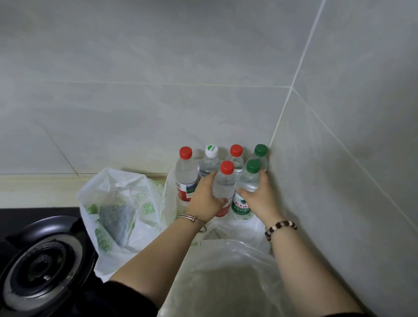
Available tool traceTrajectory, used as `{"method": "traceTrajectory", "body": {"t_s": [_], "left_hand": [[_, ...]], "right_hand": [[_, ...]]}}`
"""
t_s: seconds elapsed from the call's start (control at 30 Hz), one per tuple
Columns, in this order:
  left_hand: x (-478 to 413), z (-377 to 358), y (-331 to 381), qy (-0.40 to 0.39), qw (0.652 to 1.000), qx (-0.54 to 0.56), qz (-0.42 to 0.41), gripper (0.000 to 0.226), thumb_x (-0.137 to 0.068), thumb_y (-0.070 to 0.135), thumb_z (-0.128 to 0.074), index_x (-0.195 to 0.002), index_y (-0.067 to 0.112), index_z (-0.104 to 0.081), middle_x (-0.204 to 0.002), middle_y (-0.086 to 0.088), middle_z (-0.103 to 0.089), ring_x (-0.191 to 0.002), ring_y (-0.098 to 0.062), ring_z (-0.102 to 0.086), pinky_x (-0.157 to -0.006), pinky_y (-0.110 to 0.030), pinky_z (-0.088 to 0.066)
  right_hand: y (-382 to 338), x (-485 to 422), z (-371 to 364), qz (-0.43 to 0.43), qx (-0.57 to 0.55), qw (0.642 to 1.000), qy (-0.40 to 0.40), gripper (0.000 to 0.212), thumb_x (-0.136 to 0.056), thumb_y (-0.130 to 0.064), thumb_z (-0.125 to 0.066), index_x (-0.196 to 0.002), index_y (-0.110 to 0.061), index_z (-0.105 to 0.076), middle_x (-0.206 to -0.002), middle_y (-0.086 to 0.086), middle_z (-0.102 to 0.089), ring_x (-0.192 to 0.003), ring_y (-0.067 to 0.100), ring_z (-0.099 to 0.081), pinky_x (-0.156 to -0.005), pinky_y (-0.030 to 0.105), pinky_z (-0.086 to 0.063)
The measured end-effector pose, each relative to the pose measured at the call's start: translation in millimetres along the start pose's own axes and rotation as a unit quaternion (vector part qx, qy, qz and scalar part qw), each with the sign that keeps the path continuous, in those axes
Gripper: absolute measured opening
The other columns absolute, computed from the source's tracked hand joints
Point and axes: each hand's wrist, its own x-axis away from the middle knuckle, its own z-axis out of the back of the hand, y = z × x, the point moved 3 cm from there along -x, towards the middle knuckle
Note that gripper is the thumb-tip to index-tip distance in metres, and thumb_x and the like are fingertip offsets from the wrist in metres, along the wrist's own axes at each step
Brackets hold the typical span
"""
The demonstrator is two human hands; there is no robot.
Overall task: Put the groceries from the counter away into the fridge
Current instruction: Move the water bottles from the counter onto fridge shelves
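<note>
nearest, at the surface's (31,190) near edge, lies a crumpled clear plastic bag (236,281), between two bare forearms in dark sleeves pushed up. at the left edge sits a black gas burner (42,266) on a dark hob. beyond it a white plastic bag with green print (120,202) slumps open, something dark showing through its side.

the left hand (205,196), a thin metal bangle (193,219) on its wrist, curls its fingers and thumb round the front red-capped bottle (223,185), a clear water bottle with a red label low down. just beside it the right hand (260,196), with a brown and white bead bracelet (281,227) on its wrist, grips the front green-capped bottle (249,181), clear too, with a green and white label below the fingers. both bottles stand upright, touching or nearly so.

behind them, in the far right corner of the surface where two grey tiled walls meet, four more clear bottles stand upright in a row: a left red-capped bottle (185,174) with a red label, a white-capped bottle (210,159), a back red-capped bottle (236,157), and a back green-capped bottle (261,154) hard against the corner. all six seem to stand on flattened white plastic.
</note>
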Motion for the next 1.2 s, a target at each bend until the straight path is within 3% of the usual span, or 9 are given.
{"method": "traceTrajectory", "body": {"t_s": [0.13, 0.23, 0.37, 0.47, 0.63, 0.97, 1.2], "left_hand": [[-3.5, -3.9, -4.2, 0.034, 0.997, -0.064, -0.01, 0.076, -0.063, 0.018, -0.082, -0.131, 0.019, -0.048, -0.127, -0.004, -0.046, -0.115, -0.021, -0.05, -0.103, -0.034, -0.041], [1.4, -4.8, -1.5, 0.025, 0.999, -0.043, -0.017, 0.065, -0.064, 0.023, -0.083, -0.119, 0.017, -0.049, -0.116, 0.002, -0.055, -0.105, -0.016, -0.054, -0.091, -0.028, -0.046], [6.8, -4.1, 5.5, 0.005, 0.997, -0.077, -0.022, 0.059, -0.07, 0.034, -0.078, -0.118, 0.019, -0.046, -0.106, 0.002, -0.066, -0.095, -0.018, -0.062, -0.079, -0.029, -0.051], [11.8, -2.1, 10.9, 0.02, 0.995, -0.098, -0.014, 0.061, -0.072, 0.036, -0.077, -0.124, 0.02, -0.049, -0.109, 0.001, -0.067, -0.099, -0.019, -0.062, -0.08, -0.025, -0.047], [27.5, 2.4, 13.0, 0.06, 0.994, -0.092, -0.002, 0.057, -0.069, 0.042, -0.077, -0.116, 0.019, -0.054, -0.103, 0.003, -0.068, -0.093, -0.019, -0.064, -0.077, -0.031, -0.052], [66.3, 45.1, 23.2, 0.111, 0.994, -0.017, -0.003, 0.056, -0.067, 0.035, -0.079, -0.116, 0.024, -0.054, -0.097, 0.007, -0.069, -0.09, -0.015, -0.064, -0.078, -0.029, -0.051], [113.9, 102.9, 24.9, 0.16, 0.987, -0.024, -0.006, 0.053, -0.065, 0.036, -0.079, -0.112, 0.026, -0.055, -0.093, 0.01, -0.067, -0.087, -0.013, -0.063, -0.076, -0.029, -0.052]], "right_hand": [[10.4, -4.6, 6.6, -0.004, 0.107, 0.994, -0.011, 0.061, -0.069, -0.018, -0.079, -0.123, -0.023, -0.052, -0.112, -0.003, -0.046, -0.097, 0.01, -0.048, -0.084, 0.019, -0.04], [16.6, -1.1, 0.6, -0.017, 0.051, 0.998, -0.045, 0.062, -0.061, -0.019, -0.082, -0.114, -0.033, -0.052, -0.109, -0.008, -0.063, -0.099, 0.01, -0.061, -0.089, 0.034, -0.052], [24.2, -1.1, -6.2, -0.017, 0.03, 0.998, -0.05, 0.074, -0.054, -0.017, -0.084, -0.114, -0.039, -0.046, -0.106, -0.01, -0.067, -0.099, 0.012, -0.064, -0.088, 0.043, -0.053], [15.7, 10.6, -4.8, -0.021, 0.032, 0.999, -0.001, 0.068, -0.056, -0.016, -0.085, -0.11, -0.033, -0.046, -0.104, -0.01, -0.065, -0.095, 0.014, -0.064, -0.084, 0.039, -0.054], [6.2, 36.5, -2.5, -0.01, 0.008, 0.999, 0.051, 0.064, -0.058, -0.017, -0.087, -0.111, -0.024, -0.051, -0.097, -0.01, -0.065, -0.09, 0.013, -0.064, -0.079, 0.029, -0.053], [-52.5, 76.1, 9.2, 0.032, 0.043, 0.996, 0.072, 0.043, -0.066, -0.027, -0.077, -0.1, -0.03, -0.051, -0.091, -0.011, -0.064, -0.083, 0.013, -0.061, -0.069, 0.023, -0.046], [-101.1, 124.5, -13.9, 0.093, 0.041, 0.993, 0.055, 0.055, -0.064, -0.028, -0.082, -0.11, -0.026, -0.051, -0.093, -0.012, -0.061, -0.084, 0.011, -0.057, -0.07, 0.021, -0.042]]}}
